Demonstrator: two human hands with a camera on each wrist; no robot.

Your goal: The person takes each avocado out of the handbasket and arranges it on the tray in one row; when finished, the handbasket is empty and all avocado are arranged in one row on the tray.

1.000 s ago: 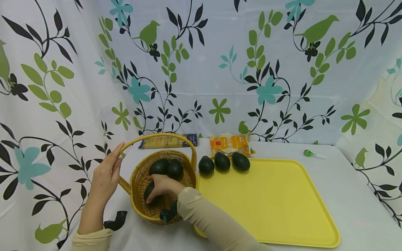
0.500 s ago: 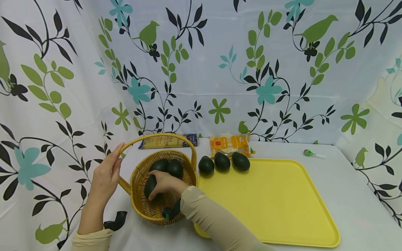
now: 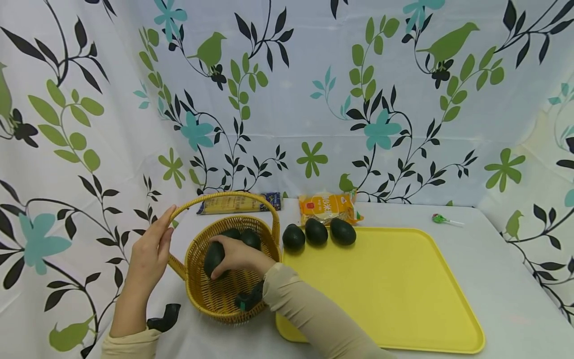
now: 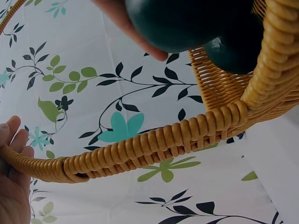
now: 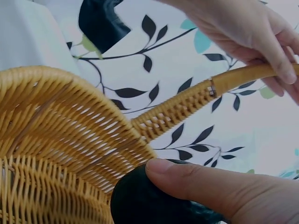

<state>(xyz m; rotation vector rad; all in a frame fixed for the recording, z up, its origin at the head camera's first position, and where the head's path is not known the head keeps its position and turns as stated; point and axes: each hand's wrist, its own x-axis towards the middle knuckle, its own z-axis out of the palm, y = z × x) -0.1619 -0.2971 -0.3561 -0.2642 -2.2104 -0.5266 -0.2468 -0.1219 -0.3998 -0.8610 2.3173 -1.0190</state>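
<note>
A leaf-print curtain hangs behind the basket. Head view: reaching in from the basket's right, the right hand grips a dark fruit in its left half, long axis roughly front-to-back. Left wrist: the left hand, farther off, curls round the basket's handle. Right wrist: thumb over fruit.

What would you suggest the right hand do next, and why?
Probably lift the avocado clear of the basket: the right hand grips it, the left hand holds the handle, and the tray has bare room beside three more avocados.
</note>
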